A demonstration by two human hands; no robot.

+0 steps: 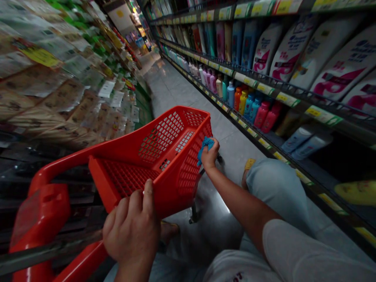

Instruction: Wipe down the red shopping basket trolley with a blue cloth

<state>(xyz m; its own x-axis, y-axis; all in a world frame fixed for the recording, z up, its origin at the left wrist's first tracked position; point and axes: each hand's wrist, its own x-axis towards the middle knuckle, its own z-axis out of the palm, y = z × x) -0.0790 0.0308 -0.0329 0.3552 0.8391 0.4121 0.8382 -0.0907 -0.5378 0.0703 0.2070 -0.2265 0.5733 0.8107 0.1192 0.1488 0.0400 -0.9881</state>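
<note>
Cloth (205,145) against red basket (164,152)

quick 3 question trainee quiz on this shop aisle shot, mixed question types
1. True or false: the right hand presses a blue cloth against the outer side of the red cart basket.
2. Where does the left hand grip?
A. the near rim of the basket
B. a bottle on the shelf
C. the blue cloth
3. Fill in: the shelves of bottles stand on the person's ____ side.

Key
1. True
2. A
3. right
</note>
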